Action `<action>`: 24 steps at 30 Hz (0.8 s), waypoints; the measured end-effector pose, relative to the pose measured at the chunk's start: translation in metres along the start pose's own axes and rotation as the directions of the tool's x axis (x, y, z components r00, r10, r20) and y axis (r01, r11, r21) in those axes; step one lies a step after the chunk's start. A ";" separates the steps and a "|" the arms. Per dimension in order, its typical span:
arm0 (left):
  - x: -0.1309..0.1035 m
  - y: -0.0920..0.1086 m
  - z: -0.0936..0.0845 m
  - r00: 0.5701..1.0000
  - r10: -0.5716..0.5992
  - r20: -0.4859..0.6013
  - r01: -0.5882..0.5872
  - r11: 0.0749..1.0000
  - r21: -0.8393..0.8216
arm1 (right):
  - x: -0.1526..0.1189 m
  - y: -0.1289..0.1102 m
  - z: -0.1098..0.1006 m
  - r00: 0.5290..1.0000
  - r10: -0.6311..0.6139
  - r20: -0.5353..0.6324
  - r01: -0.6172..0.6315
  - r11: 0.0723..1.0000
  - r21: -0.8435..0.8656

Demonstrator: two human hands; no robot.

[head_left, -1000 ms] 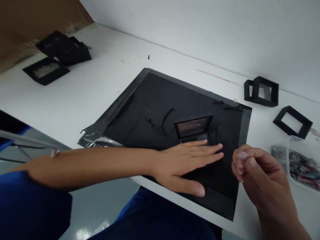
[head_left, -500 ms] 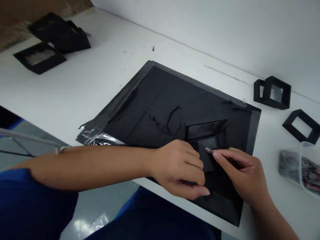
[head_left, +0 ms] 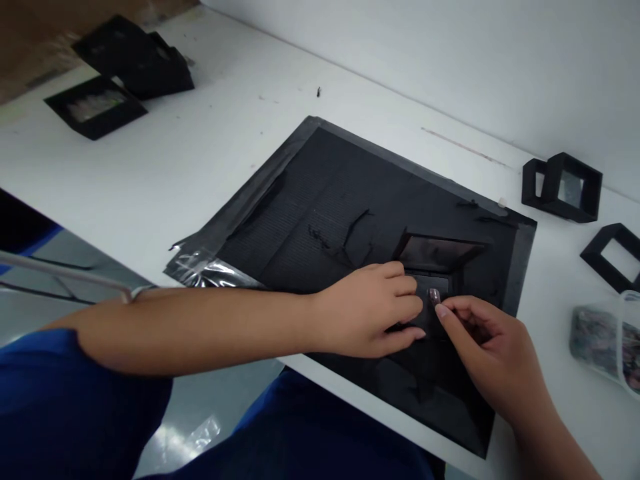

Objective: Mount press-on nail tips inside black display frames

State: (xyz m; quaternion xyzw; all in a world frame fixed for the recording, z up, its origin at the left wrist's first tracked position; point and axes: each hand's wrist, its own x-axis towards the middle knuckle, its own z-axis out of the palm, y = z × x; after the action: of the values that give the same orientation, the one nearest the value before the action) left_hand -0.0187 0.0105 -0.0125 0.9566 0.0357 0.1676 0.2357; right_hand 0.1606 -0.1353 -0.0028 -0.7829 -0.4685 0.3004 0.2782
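Between the thumb and forefinger of my right hand (head_left: 493, 353) is a small glossy brownish false nail (head_left: 434, 293), held over the base of a black box (head_left: 435, 283). The box lies on a black mat (head_left: 280, 233), its windowed lid (head_left: 440, 253) tipped up at the far side. My left hand (head_left: 377, 310) is closed over the left side of the box, fingers curled and thumb pointing right. It hides much of the box's left part, so the exact grip is partly covered.
Black frame-like boxes (head_left: 573, 188) stand at the right, with another black frame (head_left: 613, 257) nearer. A clear tub (head_left: 595, 337) of small shiny pieces sits at the right edge. More black boxes (head_left: 133, 60) lie far left. Dark scraps (head_left: 357, 223) lie on the mat.
The view has shifted slightly. The box and its lid have moved right and turned a little. My left thumb has come up to the box, and the false nail has tilted more upright.
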 end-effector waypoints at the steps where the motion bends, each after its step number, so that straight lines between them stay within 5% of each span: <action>1: 0.001 -0.002 0.001 1.000 0.013 0.013 -0.013 1.000 -0.027 | 0.000 0.000 -0.001 1.000 -0.006 0.021 0.006 1.000 -0.004; 12: 0.005 -0.011 0.000 0.996 0.082 0.045 -0.063 0.942 -0.329 | -0.013 0.006 -0.022 0.991 0.023 0.129 -0.022 1.000 -0.009; 24: 0.003 -0.004 0.005 0.995 0.082 -0.061 -0.100 0.898 -0.428 | -0.012 0.019 -0.026 0.982 -0.011 0.190 0.020 0.999 -0.048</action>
State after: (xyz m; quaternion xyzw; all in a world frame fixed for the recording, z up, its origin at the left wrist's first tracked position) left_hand -0.0143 0.0120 -0.0171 0.8779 -0.0420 0.2022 0.4320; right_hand 0.1856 -0.1583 0.0028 -0.7538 -0.5061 0.3597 0.2153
